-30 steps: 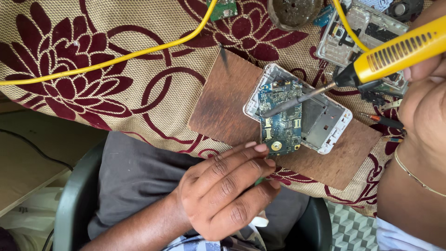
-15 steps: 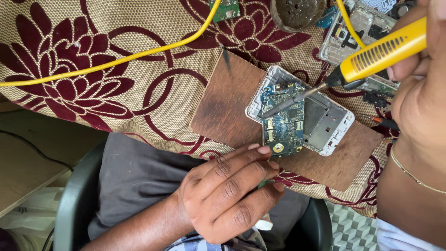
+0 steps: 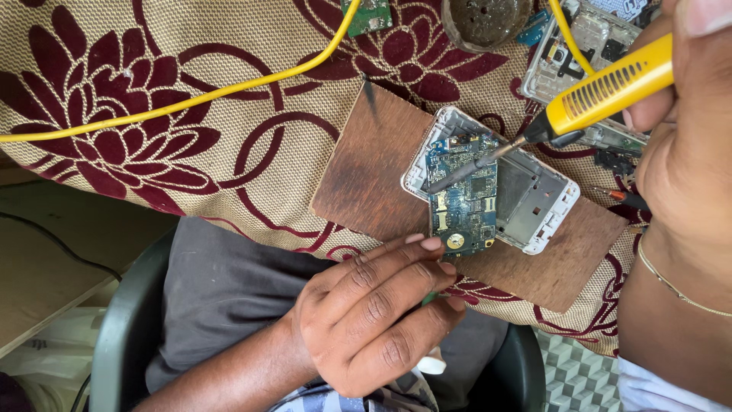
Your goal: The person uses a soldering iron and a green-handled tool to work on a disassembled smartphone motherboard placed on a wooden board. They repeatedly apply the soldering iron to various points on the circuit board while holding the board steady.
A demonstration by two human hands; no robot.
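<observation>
My right hand (image 3: 686,145) grips a yellow soldering iron (image 3: 610,84) at the right. Its dark tip (image 3: 457,172) lies across the blue circuit board (image 3: 465,202) of an opened white phone frame (image 3: 534,210). The phone lies on a brown wooden board (image 3: 374,175) over a flowered cloth (image 3: 152,114). My left hand (image 3: 374,320) rests at the board's near edge, just below the phone. Its fingers are curled together, and a small green thing (image 3: 431,297) shows under them; most of it is hidden.
The iron's yellow cord (image 3: 191,99) runs across the cloth to the left. A round dark-filled dish (image 3: 484,19), a small green circuit board (image 3: 370,15) and another opened phone (image 3: 579,46) lie at the top. A dark chair rim (image 3: 130,328) shows below.
My right hand has come further into view and the iron's handle has shifted a little left, with the tip still on the circuit board. My left hand has hardly moved.
</observation>
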